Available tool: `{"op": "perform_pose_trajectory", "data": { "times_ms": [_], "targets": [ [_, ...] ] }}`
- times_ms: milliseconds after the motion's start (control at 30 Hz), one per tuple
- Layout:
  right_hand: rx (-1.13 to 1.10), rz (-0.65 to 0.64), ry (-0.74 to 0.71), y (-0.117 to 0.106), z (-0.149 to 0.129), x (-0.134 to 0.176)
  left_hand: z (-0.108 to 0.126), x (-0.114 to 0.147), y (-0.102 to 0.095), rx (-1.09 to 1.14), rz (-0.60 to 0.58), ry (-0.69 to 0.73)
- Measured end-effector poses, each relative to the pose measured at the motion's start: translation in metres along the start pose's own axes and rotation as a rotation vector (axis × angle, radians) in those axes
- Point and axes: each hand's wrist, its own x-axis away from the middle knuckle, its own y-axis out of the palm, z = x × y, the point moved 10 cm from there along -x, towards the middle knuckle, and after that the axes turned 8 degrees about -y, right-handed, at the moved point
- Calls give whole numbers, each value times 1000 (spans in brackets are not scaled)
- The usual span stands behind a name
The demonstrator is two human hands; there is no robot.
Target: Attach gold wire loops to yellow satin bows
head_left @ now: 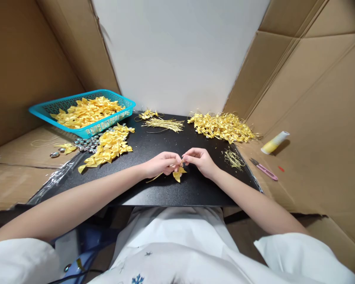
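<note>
Over the front middle of the black table [154, 189], my left hand [165, 163] is closed on a yellow ribbon flower [178, 174], which hangs below the fingertips. A thin gold cord [154, 178] trails from under this hand toward the left. My right hand [201, 161] meets it at the fingertips, with thumb and forefinger pinched on a thin strand at the top of the flower. The strand's exact course is hidden by the fingers. Near the left forearm lies a heap of loose yellow ribbon petals [111, 146].
A turquoise basket [106, 123] of yellow pieces stands back left, above silvery beads [88, 145]. Gold cords [165, 124] and a pile of finished-looking flowers [225, 125] lie at the back. Cord scraps [234, 159], pink thread snips [264, 170] and a thread spool [275, 142] are right.
</note>
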Motion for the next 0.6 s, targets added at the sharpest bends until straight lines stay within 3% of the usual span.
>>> {"op": "perform_pose_trajectory", "data": {
  "times_ms": [167, 233, 367, 467, 600],
  "targets": [
    [13, 48, 9, -6, 9, -3, 10, 2, -11, -86, 129, 106],
    [77, 125, -11, -15, 8, -3, 12, 3, -15, -107, 173, 135],
    [403, 300, -248, -29, -24, 7, 14, 4, -24, -115, 288, 175],
    [699, 152, -407, -4, -43, 13, 16, 5, -24, -144, 317, 196],
    [841, -10, -437, 17, -40, 13, 22, 9, -21, -231, 322, 240]
  ]
}}
